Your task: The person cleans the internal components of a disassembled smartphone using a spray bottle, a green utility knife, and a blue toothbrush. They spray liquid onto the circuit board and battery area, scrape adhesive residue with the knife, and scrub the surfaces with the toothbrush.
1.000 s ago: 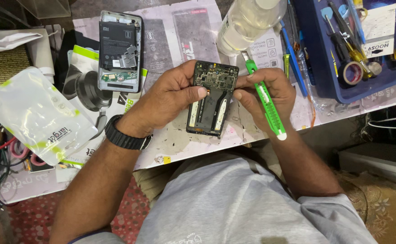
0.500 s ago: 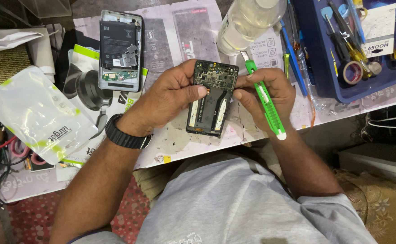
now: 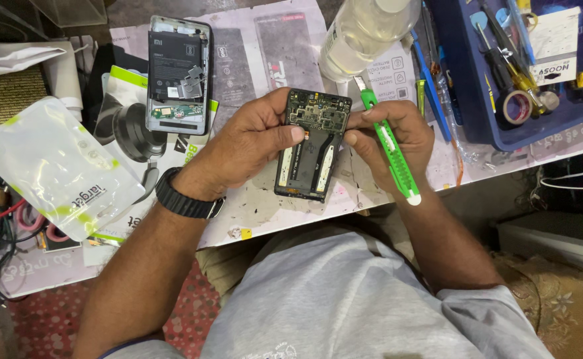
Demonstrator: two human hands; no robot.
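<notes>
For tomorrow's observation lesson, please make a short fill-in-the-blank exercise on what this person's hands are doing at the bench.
1. The right hand holds a utility knife whose colour is ____.
2. The left hand grips the opened ____, circuit board showing.
3. On the left wrist sits a black ____.
4. The screwdrivers lie in a tray coloured ____.

Missing words: green; phone; watch; blue

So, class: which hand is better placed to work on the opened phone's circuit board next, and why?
Probably the right hand: it grips the green utility knife, blade tip beside the opened phone. The left hand is busy steadying that phone on the table.
</notes>
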